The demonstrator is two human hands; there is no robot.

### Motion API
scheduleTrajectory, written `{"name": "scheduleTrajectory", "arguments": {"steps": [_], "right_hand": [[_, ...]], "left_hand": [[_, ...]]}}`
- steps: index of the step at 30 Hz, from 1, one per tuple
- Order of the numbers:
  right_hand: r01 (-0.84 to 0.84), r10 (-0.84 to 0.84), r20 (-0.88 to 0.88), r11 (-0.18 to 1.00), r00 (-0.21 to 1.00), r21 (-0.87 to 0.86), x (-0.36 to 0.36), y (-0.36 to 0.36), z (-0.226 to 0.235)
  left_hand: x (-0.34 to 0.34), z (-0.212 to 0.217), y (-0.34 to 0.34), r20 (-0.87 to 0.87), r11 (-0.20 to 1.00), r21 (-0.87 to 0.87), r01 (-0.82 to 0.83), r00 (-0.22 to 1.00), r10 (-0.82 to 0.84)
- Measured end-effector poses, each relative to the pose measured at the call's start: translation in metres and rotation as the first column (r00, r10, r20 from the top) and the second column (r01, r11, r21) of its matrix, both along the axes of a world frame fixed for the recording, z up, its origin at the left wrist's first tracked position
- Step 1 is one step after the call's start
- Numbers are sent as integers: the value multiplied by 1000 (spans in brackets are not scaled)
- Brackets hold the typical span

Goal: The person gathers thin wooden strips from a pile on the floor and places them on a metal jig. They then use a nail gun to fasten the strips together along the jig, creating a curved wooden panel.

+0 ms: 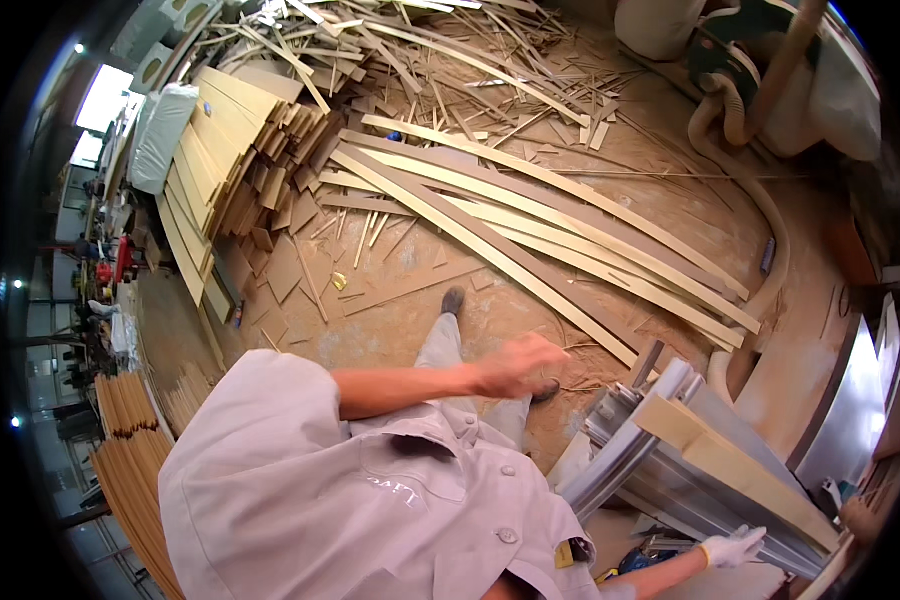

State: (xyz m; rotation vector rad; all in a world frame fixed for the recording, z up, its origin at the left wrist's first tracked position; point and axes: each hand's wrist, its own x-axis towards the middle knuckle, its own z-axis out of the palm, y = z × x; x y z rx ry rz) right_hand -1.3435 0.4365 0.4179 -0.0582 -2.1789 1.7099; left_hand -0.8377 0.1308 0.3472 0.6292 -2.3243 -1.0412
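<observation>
My left hand is bare and blurred. It hangs in the air over the sawdust-covered floor with loosely spread fingers and nothing in it. My right hand wears a white glove. It lies with fingers stretched out against the near end of a metal machine rail. A tan wooden board lies along that rail, just beyond the glove. My grey shirt fills the lower left, and my legs and one shoe point up the picture.
Long thin wood strips lie across the floor, with scrap offcuts heaped behind. Stacked boards stand at the left, and bundles of slats at the lower left. A dust hose curves along the right.
</observation>
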Motion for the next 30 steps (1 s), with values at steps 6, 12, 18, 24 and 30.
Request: {"name": "scheduleTrajectory", "arguments": {"steps": [6, 12, 18, 24, 30], "right_hand": [[-245, 368, -391, 912, 844, 329, 254, -222, 118], [-812, 708, 408, 438, 576, 387, 465, -416, -54], [-951, 633, 770, -181, 82, 250, 536, -538, -379], [-672, 611, 774, -503, 168, 543, 520, -644, -672], [-467, 769, 639, -573, -24, 673, 579, -753, -861]], "left_hand": [[233, -136, -74, 403, 808, 340, -481, 851, 337], [371, -313, -180, 601, 484, 493, -723, 685, 411], [443, -481, -244, 732, -248, 641, -726, 481, 483], [439, -674, -330, 619, -514, 784, -348, 495, 610], [458, -844, -345, 625, -624, 776, -91, 241, 743]]}}
